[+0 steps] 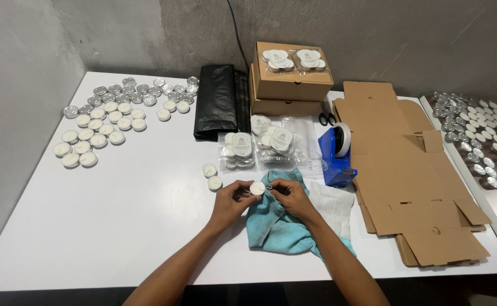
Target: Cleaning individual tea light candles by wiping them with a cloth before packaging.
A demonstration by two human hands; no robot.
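A white tealight candle (257, 187) is gripped between the fingers of the left hand (232, 201), just above the near middle of the white worktop (118, 215). The right hand (291, 198) is brought up against it, its fingers pinched on a fold of the light blue cloth (274, 229) right beside the candle; whether the cloth touches the candle cannot be told. The cloth is spread under the right wrist, and a sheet of white paper (334, 205) is laid partly beneath it. Just left of the left hand, two loose tealights (212, 176) are set on the worktop. Behind the hands, clear packets of tealights (259, 146) are heaped together, and a blue tape dispenser (338, 152) is stood to their right. Flattened cardboard blanks (407, 175) are stacked at the right side. Farther back, a folded black plastic bag (221, 102) is laid beside two stacked closed cardboard boxes (289, 85), with two more packets placed on top, and black scissors (327, 118) are seen next to them. At the far left, many white tealights and empty metal cups (118, 110) are grouped in rows.
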